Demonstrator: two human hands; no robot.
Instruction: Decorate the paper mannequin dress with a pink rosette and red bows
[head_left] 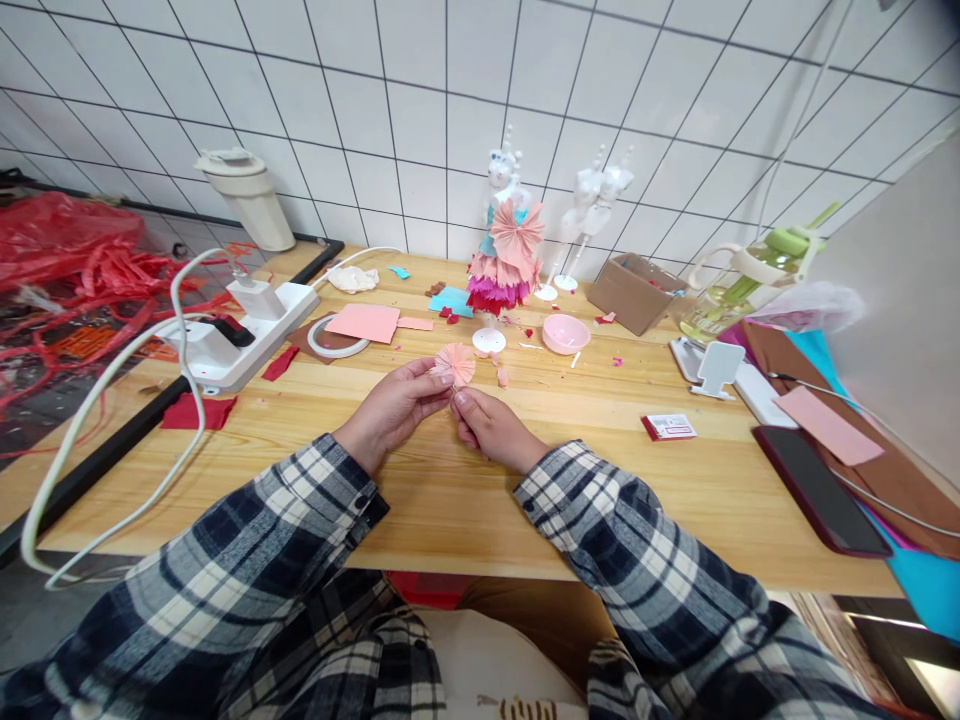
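Note:
A pleated pink paper fan [456,364], spread into a near-round rosette, is held above the front of the table. My left hand [401,402] is closed on its left side, thumb and fingers pinching the paper. At its narrow lower end my right hand [491,422] pinches, with the fingers curled under. Behind my hands stands a small white mannequin [500,170] on a round base. It wears a layered paper dress [499,268] in red, magenta, pink and blue, with another pink pleated fan on its front.
Two bare white mannequins [592,200], a pink bowl [566,334] and a cardboard box [636,292] stand behind. Left are a tape roll [337,338], pink paper [365,322] and a power strip [255,345] with cables. Right lie a phone [817,490] and small box [668,427].

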